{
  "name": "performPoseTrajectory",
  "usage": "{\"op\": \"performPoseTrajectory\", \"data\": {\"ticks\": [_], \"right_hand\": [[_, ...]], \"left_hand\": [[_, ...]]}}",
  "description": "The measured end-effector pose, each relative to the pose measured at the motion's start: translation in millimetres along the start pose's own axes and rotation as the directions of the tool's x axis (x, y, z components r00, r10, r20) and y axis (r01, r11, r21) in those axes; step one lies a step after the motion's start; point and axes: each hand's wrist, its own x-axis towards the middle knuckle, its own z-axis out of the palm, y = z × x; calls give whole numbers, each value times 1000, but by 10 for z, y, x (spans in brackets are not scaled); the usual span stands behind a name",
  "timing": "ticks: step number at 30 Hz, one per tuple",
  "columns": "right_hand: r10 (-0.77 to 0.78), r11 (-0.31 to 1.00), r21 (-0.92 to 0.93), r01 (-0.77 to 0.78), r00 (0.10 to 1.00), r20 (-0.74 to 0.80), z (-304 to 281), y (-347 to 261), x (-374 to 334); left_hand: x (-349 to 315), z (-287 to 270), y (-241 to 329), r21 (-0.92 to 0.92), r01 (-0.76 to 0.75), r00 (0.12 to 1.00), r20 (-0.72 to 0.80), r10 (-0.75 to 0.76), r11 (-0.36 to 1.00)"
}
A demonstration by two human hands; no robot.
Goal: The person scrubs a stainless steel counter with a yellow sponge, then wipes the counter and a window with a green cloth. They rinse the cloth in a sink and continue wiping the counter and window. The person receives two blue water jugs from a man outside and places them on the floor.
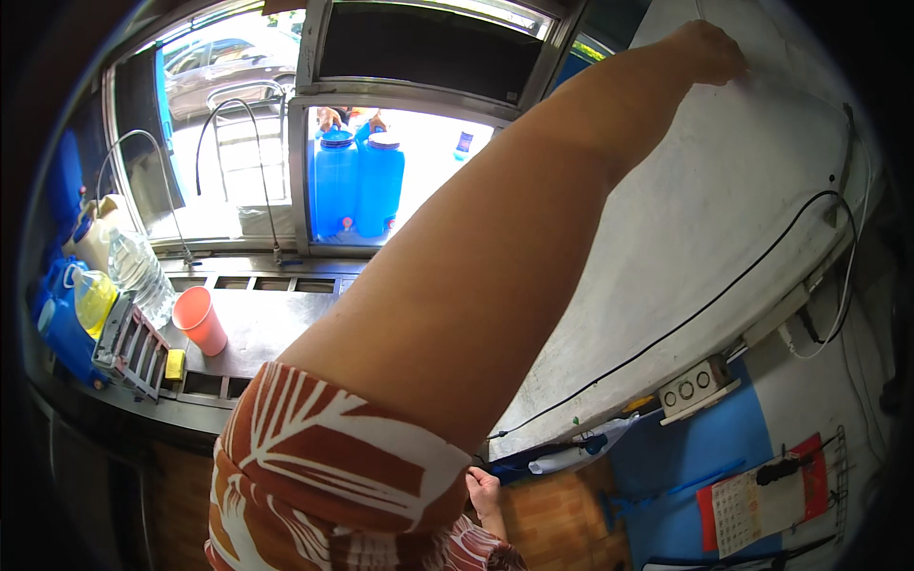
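Observation:
My left arm stretches up to the right across the view, in a brown and white patterned sleeve. At its end my left hand (pixel 712 52) is at the upper part of the whitish wall panel (pixel 657 257), fingers curled; whatever they hold is hidden. A thin line runs upward beside that hand. Low down, beyond the sleeve, my right hand (pixel 484 489) shows in part with its fingers bent in. It is near the dark edge below the panel, and its grip is hidden from me.
A steel counter (pixel 262 324) holds a pink cup (pixel 200 321), a yellow sponge (pixel 175 364) and a clear bottle (pixel 141 271). Outside the window, another person's hands touch two blue water containers (pixel 335 186). A black cable (pixel 666 338) crosses the panel towards an outlet box (pixel 695 387). A calendar (pixel 757 509) hangs lower right.

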Motion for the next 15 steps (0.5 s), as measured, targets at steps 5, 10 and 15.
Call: {"op": "performPoseTrajectory", "data": {"ticks": [5, 10, 15], "right_hand": [[51, 998, 39, -52, 998, 38, 29, 72, -27], [60, 998, -11, -59, 998, 34, 47, 115, -17], [21, 998, -69, -15, 997, 74, 158, 179, 71]], "left_hand": [[-19, 54, -27, 21, -21, 1000, -10, 21, 1000], [115, 227, -119, 74, -78, 989, -123, 86, 994], [115, 257, -296, 37, -132, 909, -394, 136, 991]]}}
